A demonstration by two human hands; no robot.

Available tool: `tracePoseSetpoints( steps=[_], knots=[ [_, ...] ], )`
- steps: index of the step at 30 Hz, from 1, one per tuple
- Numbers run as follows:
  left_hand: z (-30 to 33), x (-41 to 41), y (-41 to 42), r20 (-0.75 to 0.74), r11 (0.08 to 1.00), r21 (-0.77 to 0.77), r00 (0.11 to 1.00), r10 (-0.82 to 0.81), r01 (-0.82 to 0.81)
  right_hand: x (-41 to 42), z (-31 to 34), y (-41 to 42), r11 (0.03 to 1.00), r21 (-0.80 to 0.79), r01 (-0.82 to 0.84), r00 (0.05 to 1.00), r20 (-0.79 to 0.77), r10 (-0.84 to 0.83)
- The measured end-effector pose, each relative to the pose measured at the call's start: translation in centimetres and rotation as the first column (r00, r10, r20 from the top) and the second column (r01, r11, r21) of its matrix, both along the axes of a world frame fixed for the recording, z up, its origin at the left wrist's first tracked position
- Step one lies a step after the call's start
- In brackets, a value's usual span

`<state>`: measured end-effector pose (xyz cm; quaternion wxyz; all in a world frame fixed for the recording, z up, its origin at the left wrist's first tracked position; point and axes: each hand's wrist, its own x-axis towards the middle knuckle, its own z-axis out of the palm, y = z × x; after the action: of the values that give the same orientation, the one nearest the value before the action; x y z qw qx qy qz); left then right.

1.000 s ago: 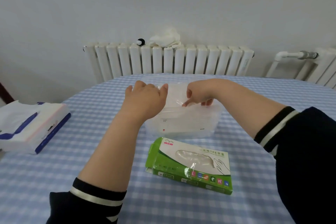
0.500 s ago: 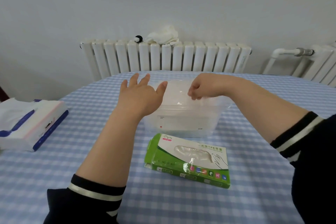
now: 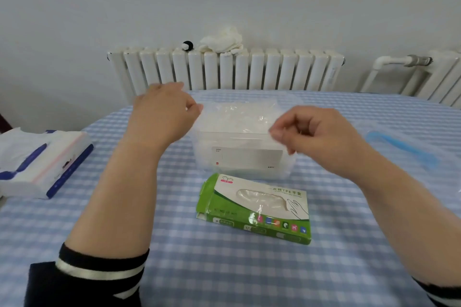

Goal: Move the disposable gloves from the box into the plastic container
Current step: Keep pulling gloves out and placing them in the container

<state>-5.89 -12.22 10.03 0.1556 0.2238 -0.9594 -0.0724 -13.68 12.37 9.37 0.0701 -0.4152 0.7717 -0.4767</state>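
head view suggests most gloves (image 3: 239, 117) already fill the plastic container (image 3: 243, 157) between both hands' curled, empty-looking fingers (image 3: 192, 107), box (image 3: 257, 207) nearer.

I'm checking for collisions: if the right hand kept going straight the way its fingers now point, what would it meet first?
Probably the gloves heaped in the plastic container: the right hand points leftward across its top. Depth is unclear, so it could pass just above them toward the left hand.
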Motion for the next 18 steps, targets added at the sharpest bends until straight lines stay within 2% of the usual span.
tracePoseSetpoints(
  steps=[2,3,5,7,9,11,12,14,18],
  knots=[
    [0.9,1.1,0.8,-0.174,0.997,0.0,0.982,-0.072,0.073,0.8,-1.1,0.4,0.969,0.197,-0.151,0.986,0.097,0.134],
    [1.3,1.5,1.4,-0.237,0.99,0.035,0.964,-0.122,0.134,0.9,-1.9,0.4,0.929,0.318,-0.188,0.982,0.082,0.171],
    [1.9,2.1,3.0,-0.234,0.945,0.163,0.942,-0.241,0.282,1.0,-3.9,0.0,0.827,0.544,-0.141,0.971,-0.089,0.224],
    [1.8,2.2,4.2,-0.093,0.868,0.271,0.909,-0.406,0.415,0.8,-6.0,-0.6,0.774,0.626,-0.094,0.941,-0.198,0.274],
    [1.1,2.0,5.4,0.182,0.824,0.322,0.823,-0.537,0.466,0.7,-7.4,-0.9,0.794,0.592,-0.14,0.937,-0.179,0.299],
    [-0.3,1.5,6.2,0.437,0.832,0.307,0.707,-0.555,0.463,0.8,-8.2,-1.1,0.802,0.567,-0.189,0.927,-0.165,0.336],
    [-1.0,1.2,6.7,0.515,0.84,0.269,0.667,-0.538,0.471,0.8,-8.4,-1.1,0.796,0.573,-0.196,0.92,-0.173,0.351],
    [-2.4,0.7,7.5,0.59,0.839,0.199,0.622,-0.515,0.506,0.7,-8.8,-1.2,0.778,0.601,-0.183,0.919,-0.175,0.352],
    [-4.9,0.1,7.7,0.57,0.822,0.194,0.62,-0.539,0.536,0.3,-9.1,-1.4,0.782,0.61,-0.132,0.956,-0.13,0.263]
  ],
)
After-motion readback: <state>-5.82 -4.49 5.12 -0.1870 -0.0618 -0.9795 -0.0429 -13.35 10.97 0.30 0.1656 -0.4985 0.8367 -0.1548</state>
